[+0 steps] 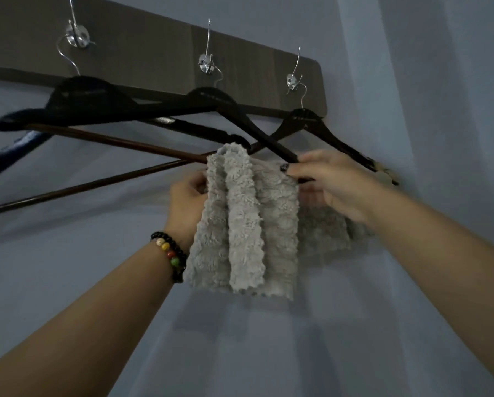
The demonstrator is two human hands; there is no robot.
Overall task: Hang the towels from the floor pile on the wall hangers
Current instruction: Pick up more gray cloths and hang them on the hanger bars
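1. Fingers of the right hand (pixel 337 186) curl together, pinching the dark bar end of the middle hanger (pixel 257 133); the left hand (pixel 187 203) grips the left edge of the grey towel (pixel 248 222), its fingers mostly hidden behind the cloth.
2. Draped over that hanger's bar, the towel hangs bunched in folds below the wall rack (pixel 154 53), near the right hanger (pixel 334 138).
3. Judgement: steady the bar, spread the folds flat and even both sides, or the towel may slide off.
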